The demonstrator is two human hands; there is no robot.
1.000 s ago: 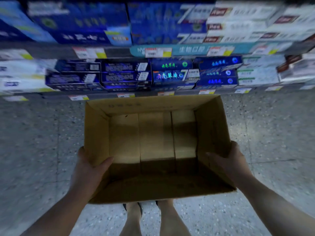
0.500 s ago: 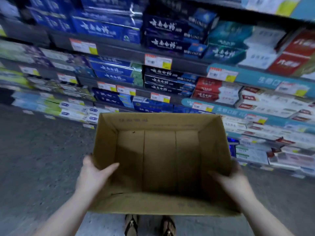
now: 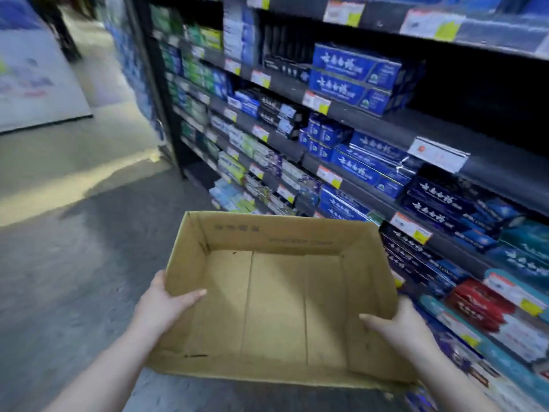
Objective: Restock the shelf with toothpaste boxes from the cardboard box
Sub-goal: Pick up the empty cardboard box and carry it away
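a shop: price-tagged shelves (image 3: pixel 368 129) of toothpaste boxes (image 3: pixel 353 75).

— From my feed, the cardboard box (image 3: pixel 279 298) is plain tan-brown, with faint dark print on its far inner wall and straight crease lines across its floor.

— And the shelf (image 3: pixel 386 129)?

— I read it as black, with white-and-yellow price tags (image 3: pixel 316 102) along the edges. On the right, the toothpaste boxes (image 3: pixel 353 71) are deep blue with white lettering.

— Anything else?

— Near right I see red boxes (image 3: pixel 478 304) and teal boxes (image 3: pixel 523 248). Far left, green and white boxes (image 3: pixel 202 37). The floor (image 3: pixel 74 263) is speckled grey, with a pale bright band farther off.
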